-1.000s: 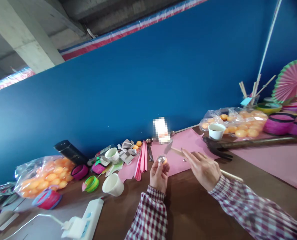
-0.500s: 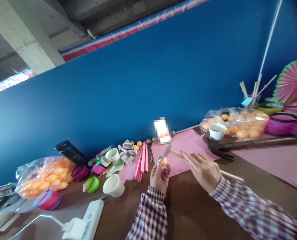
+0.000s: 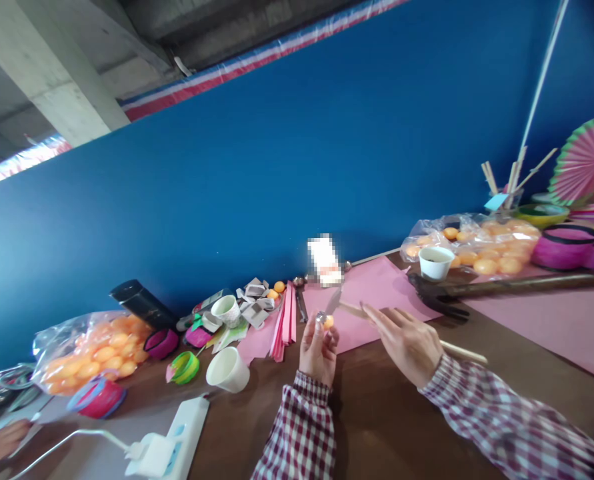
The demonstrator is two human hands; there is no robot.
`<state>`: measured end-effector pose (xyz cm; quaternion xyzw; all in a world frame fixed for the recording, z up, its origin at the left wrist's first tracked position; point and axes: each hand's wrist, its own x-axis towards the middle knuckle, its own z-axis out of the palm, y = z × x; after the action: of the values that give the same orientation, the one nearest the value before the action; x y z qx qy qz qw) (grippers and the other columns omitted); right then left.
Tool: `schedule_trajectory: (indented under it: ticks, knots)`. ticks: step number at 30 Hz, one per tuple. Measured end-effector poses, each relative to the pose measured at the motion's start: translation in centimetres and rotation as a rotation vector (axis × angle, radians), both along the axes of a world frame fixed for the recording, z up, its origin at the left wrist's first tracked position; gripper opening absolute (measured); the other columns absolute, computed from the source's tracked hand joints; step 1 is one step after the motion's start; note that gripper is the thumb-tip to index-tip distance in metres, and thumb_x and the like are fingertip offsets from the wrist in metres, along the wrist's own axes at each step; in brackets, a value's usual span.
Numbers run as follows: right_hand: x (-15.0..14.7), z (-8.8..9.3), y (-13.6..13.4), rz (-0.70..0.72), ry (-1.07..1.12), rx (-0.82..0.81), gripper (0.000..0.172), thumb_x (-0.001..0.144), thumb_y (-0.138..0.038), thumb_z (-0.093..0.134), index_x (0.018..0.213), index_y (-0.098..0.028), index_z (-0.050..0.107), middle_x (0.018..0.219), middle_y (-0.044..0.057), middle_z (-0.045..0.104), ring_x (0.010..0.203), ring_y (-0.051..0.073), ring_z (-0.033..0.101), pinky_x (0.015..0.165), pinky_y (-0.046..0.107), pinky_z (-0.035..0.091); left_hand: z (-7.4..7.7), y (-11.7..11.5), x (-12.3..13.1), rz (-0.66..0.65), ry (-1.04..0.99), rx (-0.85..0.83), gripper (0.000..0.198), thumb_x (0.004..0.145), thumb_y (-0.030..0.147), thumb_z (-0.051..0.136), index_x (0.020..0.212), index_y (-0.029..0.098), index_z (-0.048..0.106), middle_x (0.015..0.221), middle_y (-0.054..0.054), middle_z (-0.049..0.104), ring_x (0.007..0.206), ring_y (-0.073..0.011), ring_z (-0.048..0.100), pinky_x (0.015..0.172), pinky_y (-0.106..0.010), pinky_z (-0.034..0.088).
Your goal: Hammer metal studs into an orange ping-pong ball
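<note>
My left hand [image 3: 318, 348] is closed, pinching an orange ball [image 3: 329, 322] that looks like a ping-pong ball, with a shiny silvery piece [image 3: 321, 318] against its upper left side. Just right of it, my right hand [image 3: 407, 337] grips a knife [image 3: 351, 309] with a pale wooden handle. The narrow grey blade points up and left, close above the ball; whether they touch I cannot tell. A pale stick end [image 3: 464, 351] shows beyond my right wrist, apparently the same handle. Pink paper [image 3: 377, 287] lies behind both hands.
Left of me are a white cup [image 3: 228, 370], a power strip [image 3: 187, 433], a bag of orange balls [image 3: 91, 353] and a black bottle [image 3: 141, 305]. Another person's hand [image 3: 4, 440] is at the far left. Rightward lie a hammer [image 3: 501, 287], a white cup [image 3: 435, 263] and another ball bag [image 3: 497, 250].
My hands have hardly moved; the ball seems slightly turned in my left fingers. The other person's hand has come further into view at the lower left.
</note>
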<state>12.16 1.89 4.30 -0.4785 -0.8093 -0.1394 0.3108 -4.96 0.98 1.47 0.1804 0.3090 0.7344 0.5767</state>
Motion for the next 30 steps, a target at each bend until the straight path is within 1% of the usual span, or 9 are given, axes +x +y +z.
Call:
schedule_trajectory:
  ticks: [2,4,8,13,16,20,23,25,30]
  knots:
    - [0.03,0.08,-0.02,0.003,0.006,0.012,0.041,0.083,-0.020,0.040,0.124,-0.023,0.040,0.080,0.004,0.060,0.074,0.013,0.052,0.058,0.020,0.037,0.08,-0.12,0.05,-0.009,0.013,-0.005,0.034,0.063,0.019,0.067,0.097,0.021,0.059,0.088,-0.004,0.064,0.068,-0.0088,0.061,0.068,-0.022,0.049]
    - [0.07,0.10,0.02,0.030,-0.008,0.017,0.042,0.082,-0.017,0.041,0.124,-0.023,0.039,0.080,0.003,0.060,0.073,0.012,0.052,0.056,0.020,0.037,0.18,-0.22,0.12,-0.022,0.020,-0.023,0.030,0.063,0.021,0.067,0.092,0.020,0.060,0.083,-0.003,0.064,0.067,-0.0090,0.061,0.068,-0.022,0.049]
    - [0.25,0.19,0.19,0.026,-0.014,0.009,0.044,0.082,-0.016,0.041,0.125,-0.024,0.038,0.083,0.002,0.061,0.075,0.012,0.052,0.058,0.021,0.037,0.30,-0.23,0.16,-0.034,0.025,-0.044,0.025,0.063,0.023,0.067,0.087,0.021,0.060,0.077,-0.001,0.064,0.064,-0.0084,0.061,0.062,-0.021,0.049]
    - [0.42,0.45,0.18,-0.008,0.007,0.021,0.041,0.083,-0.018,0.041,0.124,-0.024,0.040,0.082,0.002,0.061,0.075,0.012,0.052,0.059,0.020,0.037,0.04,0.05,0.02,-0.026,0.037,0.008,0.035,0.058,0.013,0.070,0.090,0.020,0.059,0.087,-0.001,0.063,0.074,-0.0093,0.060,0.072,-0.022,0.048]
    - [0.25,0.38,0.02,0.013,-0.005,0.041,0.042,0.083,-0.020,0.042,0.125,-0.025,0.039,0.082,0.002,0.061,0.074,0.012,0.051,0.059,0.020,0.036,-0.23,0.28,0.03,0.014,0.074,-0.017,0.037,0.056,0.012,0.071,0.090,0.018,0.058,0.084,-0.002,0.062,0.069,-0.0089,0.060,0.067,-0.022,0.048]
    - [0.04,0.19,-0.13,0.068,-0.062,0.046,0.044,0.082,-0.016,0.043,0.125,-0.025,0.038,0.082,0.001,0.061,0.072,0.012,0.051,0.057,0.021,0.037,-0.33,0.44,0.25,0.089,0.154,-0.060,0.043,0.052,0.012,0.073,0.091,0.018,0.055,0.068,0.002,0.058,0.058,-0.0094,0.059,0.059,-0.024,0.048]
    - [0.07,0.11,-0.08,0.057,-0.041,0.054,0.044,0.083,-0.016,0.041,0.125,-0.024,0.038,0.084,0.002,0.061,0.074,0.012,0.051,0.059,0.021,0.037,-0.14,0.36,0.41,0.106,0.196,-0.057,0.046,0.051,0.013,0.074,0.093,0.018,0.055,0.069,0.002,0.058,0.057,-0.0091,0.059,0.059,-0.025,0.048]
    - [0.11,0.08,-0.02,0.039,-0.023,0.049,0.042,0.083,-0.017,0.040,0.125,-0.024,0.038,0.085,0.003,0.061,0.075,0.012,0.051,0.059,0.021,0.037,0.01,0.24,0.44,0.103,0.191,-0.046,0.047,0.052,0.013,0.073,0.094,0.018,0.055,0.071,0.001,0.059,0.059,-0.0090,0.059,0.060,-0.025,0.047]
    - [0.20,0.13,0.05,0.044,-0.025,0.026,0.043,0.083,-0.018,0.041,0.126,-0.025,0.037,0.084,0.002,0.061,0.075,0.012,0.051,0.058,0.021,0.037,0.06,0.09,0.37,0.027,0.106,-0.024,0.038,0.055,0.014,0.071,0.091,0.018,0.058,0.077,-0.001,0.061,0.065,-0.0091,0.060,0.066,-0.024,0.047]
